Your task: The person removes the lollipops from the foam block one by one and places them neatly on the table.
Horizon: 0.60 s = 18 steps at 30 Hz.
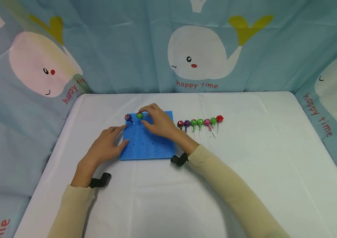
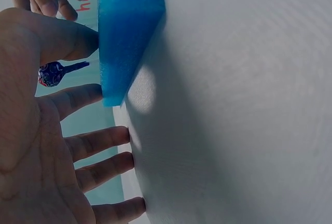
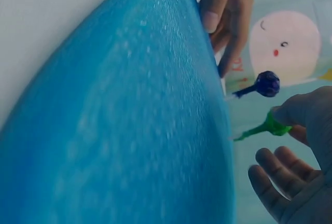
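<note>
A blue foam block (image 1: 144,152) with small holes in its top lies on the white table. My right hand (image 1: 160,123) is over its far side and pinches a green lollipop (image 3: 274,126) by the head between thumb and index finger. The stick of this lollipop points down at the block. Beside it, a dark blue lollipop (image 1: 128,117) stands in the block near the far left corner. My left hand (image 1: 105,145) rests against the left edge of the block, thumb and index finger touching it, the other fingers (image 2: 104,169) spread and nearly straight.
Several wrapped lollipops (image 1: 200,122) in red, purple, green and pink lie in a row on the table, right of the block. Two of their sticks cross near the pink lollipop (image 1: 207,122). A blue whale-print curtain (image 1: 144,49) hangs behind the white table (image 1: 260,158).
</note>
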{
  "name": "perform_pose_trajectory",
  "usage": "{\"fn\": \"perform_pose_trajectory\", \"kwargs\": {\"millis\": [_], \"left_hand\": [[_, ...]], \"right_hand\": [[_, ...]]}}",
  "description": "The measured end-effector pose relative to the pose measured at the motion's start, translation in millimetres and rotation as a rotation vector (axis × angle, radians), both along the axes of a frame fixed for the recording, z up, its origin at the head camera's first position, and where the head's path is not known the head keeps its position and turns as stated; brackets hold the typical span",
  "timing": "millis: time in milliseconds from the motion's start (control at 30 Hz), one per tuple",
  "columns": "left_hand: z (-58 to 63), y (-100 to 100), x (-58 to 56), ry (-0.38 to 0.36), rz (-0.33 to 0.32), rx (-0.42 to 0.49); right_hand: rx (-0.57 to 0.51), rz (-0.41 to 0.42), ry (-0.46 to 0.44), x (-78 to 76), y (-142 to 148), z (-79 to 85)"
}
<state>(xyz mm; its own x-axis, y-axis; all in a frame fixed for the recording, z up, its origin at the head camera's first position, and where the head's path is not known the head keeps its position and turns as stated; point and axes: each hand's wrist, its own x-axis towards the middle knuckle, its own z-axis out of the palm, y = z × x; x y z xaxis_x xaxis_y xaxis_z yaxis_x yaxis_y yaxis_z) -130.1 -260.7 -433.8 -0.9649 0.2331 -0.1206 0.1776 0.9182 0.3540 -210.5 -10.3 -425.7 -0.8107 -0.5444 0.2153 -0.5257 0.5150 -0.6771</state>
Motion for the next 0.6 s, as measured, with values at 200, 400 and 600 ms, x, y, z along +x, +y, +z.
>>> {"fn": "perform_pose_trajectory", "kwargs": {"millis": [200,400,600], "left_hand": [[-1.6,-0.2,-2.9,0.008,0.004,-0.014],[-2.2,-0.8,-3.4,0.016,-0.002,-0.011],[-2.8,-0.9,-3.3,0.007,-0.001,-0.001]], "right_hand": [[0.01,-0.017,-0.001,-1.8,-6.6,0.0],[-0.019,-0.005,0.008,-2.4,-10.1,-2.6],[-0.076,0.011,0.04,-0.7,-13.0,-5.7]]}}
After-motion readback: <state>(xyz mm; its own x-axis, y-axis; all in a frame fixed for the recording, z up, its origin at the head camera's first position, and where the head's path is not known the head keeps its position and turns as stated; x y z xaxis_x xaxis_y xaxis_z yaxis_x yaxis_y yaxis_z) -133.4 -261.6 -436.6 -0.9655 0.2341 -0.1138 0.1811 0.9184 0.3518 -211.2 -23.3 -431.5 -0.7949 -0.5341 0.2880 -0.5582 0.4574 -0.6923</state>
